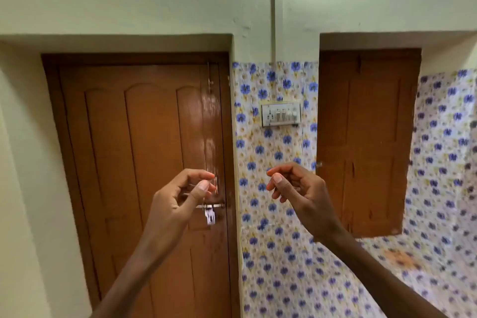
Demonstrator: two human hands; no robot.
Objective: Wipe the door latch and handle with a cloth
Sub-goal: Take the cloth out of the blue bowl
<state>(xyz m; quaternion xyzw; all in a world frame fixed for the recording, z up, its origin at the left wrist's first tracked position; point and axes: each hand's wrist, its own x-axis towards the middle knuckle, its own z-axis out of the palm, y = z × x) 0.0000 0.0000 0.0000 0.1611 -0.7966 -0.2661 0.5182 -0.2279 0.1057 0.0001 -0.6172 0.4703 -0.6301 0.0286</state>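
Before glossy panelled door, curled empty hands.

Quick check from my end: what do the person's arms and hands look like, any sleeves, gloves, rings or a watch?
Both forearms are bare as far as the frame shows, with no sleeves in view. The left hand and right hand wear no gloves, and no rings, watch or bracelet are visible. The fingernails are short and unpainted.

No legible text, labels, brands or numbers observed on the door, switchboard or wallpaper.
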